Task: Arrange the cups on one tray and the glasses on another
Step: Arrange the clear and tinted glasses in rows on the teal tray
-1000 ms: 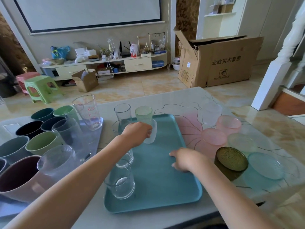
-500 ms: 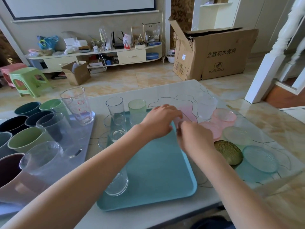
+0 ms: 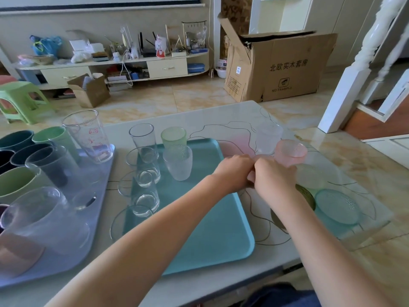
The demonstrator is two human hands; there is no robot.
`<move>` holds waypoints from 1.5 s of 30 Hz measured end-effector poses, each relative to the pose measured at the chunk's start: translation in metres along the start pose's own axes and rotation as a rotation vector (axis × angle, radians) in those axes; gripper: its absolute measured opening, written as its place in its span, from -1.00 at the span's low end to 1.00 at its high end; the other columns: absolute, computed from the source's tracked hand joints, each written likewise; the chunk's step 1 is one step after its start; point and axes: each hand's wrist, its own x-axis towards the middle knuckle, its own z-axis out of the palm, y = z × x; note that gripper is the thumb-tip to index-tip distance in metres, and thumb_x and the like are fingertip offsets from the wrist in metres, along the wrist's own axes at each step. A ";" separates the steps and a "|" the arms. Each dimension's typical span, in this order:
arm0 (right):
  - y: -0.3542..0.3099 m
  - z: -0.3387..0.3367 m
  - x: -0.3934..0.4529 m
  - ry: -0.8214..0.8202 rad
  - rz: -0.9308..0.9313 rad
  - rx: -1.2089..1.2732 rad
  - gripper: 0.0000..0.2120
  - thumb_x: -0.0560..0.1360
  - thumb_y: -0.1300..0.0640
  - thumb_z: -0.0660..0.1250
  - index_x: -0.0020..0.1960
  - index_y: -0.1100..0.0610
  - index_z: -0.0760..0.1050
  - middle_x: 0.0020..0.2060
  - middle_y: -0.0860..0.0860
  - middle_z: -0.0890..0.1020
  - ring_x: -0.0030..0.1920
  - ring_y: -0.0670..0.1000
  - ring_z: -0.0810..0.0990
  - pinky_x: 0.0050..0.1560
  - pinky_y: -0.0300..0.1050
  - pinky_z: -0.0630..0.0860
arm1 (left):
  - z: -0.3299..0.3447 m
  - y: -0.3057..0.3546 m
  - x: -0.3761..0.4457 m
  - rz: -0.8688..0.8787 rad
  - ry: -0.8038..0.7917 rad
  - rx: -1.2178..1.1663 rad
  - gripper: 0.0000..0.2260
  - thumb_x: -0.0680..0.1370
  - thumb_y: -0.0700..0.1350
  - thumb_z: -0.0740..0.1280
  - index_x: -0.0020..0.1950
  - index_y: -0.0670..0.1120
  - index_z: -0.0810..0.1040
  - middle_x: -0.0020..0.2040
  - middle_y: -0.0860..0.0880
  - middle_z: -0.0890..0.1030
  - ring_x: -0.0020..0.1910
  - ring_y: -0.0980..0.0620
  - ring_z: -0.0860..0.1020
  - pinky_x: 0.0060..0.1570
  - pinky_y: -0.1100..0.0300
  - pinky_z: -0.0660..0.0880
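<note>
A teal tray (image 3: 210, 218) in the middle carries several glasses: a clear one (image 3: 141, 138), a green one (image 3: 173, 136), a frosted one (image 3: 178, 162) and lower clear ones (image 3: 139, 196). At the left, a grey tray (image 3: 66, 262) holds cups, such as a dark teal cup (image 3: 15, 139) and a green cup (image 3: 15, 182), mixed with clear glasses (image 3: 51, 165) and a tall printed glass (image 3: 88, 136). My left hand (image 3: 234, 171) and my right hand (image 3: 274, 176) meet at the teal tray's right edge. Both curl around a pink glass (image 3: 264, 157), of which only a sliver shows.
Right of the hands on the table stand another pink glass (image 3: 291, 151), a clear glass (image 3: 269, 138), a frosted glass (image 3: 309, 176), an olive glass (image 3: 306, 196) and a teal glass (image 3: 337, 206). Beyond the table's far edge are a cardboard box (image 3: 281, 67) and a white post (image 3: 345, 85).
My left hand let go of the frosted glass, now standing on the teal tray, and crossed to the tray's right edge. My right hand moved up from the tray to meet it.
</note>
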 end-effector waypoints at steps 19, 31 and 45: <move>-0.088 0.014 -0.018 -0.320 -0.652 0.280 -0.89 0.41 0.32 0.31 -0.16 0.20 0.60 -0.30 0.00 0.63 -0.40 -0.23 0.51 -0.37 -0.33 0.27 | -0.048 -0.093 -0.131 -0.283 -0.098 0.321 -0.71 0.50 0.15 0.27 0.17 0.10 0.53 0.16 0.06 0.56 0.28 0.01 0.39 0.22 0.04 0.29; -0.061 0.011 -0.014 -0.114 -0.677 0.330 -0.71 0.42 0.01 0.44 0.13 -0.05 0.57 0.12 -0.06 0.61 0.17 0.00 0.52 0.18 0.00 0.45 | -0.065 -0.082 -0.134 -0.236 -0.094 0.414 -0.71 0.54 0.12 0.23 0.24 0.10 0.47 0.27 0.02 0.45 0.35 -0.03 0.30 0.25 0.03 0.29; 0.114 -0.057 -0.071 -0.044 0.003 0.136 -0.78 0.39 0.28 0.46 -0.17 -0.04 0.57 -0.16 -0.03 0.64 -0.12 0.04 0.59 -0.03 -0.12 0.52 | 0.003 0.074 -0.074 0.345 0.025 0.261 -0.50 0.51 0.00 0.27 0.43 0.00 0.26 0.41 0.00 0.33 0.42 -0.04 0.24 0.35 0.02 0.18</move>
